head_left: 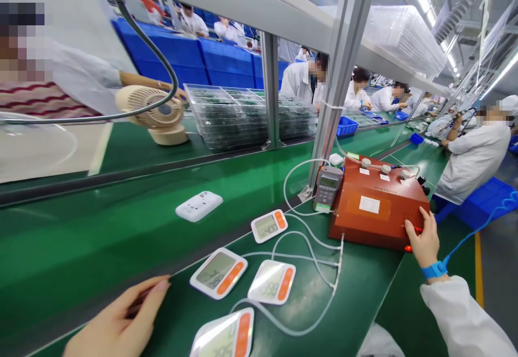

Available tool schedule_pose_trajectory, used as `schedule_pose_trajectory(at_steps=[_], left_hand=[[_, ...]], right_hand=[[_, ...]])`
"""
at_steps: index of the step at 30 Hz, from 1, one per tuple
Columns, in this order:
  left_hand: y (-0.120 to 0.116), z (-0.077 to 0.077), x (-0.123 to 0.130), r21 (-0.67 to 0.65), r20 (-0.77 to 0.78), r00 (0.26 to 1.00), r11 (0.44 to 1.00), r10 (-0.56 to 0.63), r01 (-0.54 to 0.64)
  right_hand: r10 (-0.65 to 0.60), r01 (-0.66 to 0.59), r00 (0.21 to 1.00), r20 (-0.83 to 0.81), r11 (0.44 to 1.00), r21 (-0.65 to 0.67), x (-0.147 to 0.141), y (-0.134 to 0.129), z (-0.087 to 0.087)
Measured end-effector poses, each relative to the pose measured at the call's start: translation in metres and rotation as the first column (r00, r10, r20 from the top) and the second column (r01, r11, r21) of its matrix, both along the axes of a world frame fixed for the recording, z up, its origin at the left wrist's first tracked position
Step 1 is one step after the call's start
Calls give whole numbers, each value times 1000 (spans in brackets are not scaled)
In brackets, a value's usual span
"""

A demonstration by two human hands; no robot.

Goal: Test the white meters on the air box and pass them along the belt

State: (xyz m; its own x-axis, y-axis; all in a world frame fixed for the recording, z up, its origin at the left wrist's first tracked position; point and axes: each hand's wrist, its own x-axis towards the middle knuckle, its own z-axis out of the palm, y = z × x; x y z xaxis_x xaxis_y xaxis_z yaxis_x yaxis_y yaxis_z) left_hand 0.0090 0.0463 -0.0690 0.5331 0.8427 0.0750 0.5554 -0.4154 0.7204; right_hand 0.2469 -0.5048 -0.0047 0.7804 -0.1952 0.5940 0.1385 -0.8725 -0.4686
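My right hand (423,238), with a blue wrist strap, rests against the front right corner of an orange-red metal control box (376,206). Its thumb and fingers are apart, beside red-lit switches. My left hand (121,316) is at the lower left by the bench edge, thumb and fingertips together with nothing visible between them. Several white digital monitors with orange button strips, like blood pressure monitors, lie nearby: one upper (269,226), one left (218,273), one middle (272,281), one cut off below (224,335). Thin white tubing (297,331) links monitors to the box.
A grey handheld meter (327,187) leans on the box beside a metal post (340,76). On the green belt lies another white casing (199,206). Beyond are a beige fan (151,110) and stacked clear trays (234,117). Several people in white coats work nearby.
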Motion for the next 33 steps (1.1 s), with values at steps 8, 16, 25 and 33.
schedule_pose_trajectory(at_steps=[8, 16, 25, 33], left_hand=[[-11, 20, 3, -160, -145, 989, 987, -12, -12], [-8, 14, 3, -106, -137, 990, 994, -27, 13], [-22, 39, 5, -151, -219, 974, 988, -61, 28], [-25, 51, 6, -185, -269, 962, 983, -54, 3]], right_hand=[[18, -16, 999, -35, 998, 60, -1, -4, 0], [53, -52, 998, -28, 997, 53, 0, -4, 1], [95, -93, 995, 37, 995, -47, 1, -12, -9], [83, -84, 996, 44, 996, 22, 0, -14, -8]])
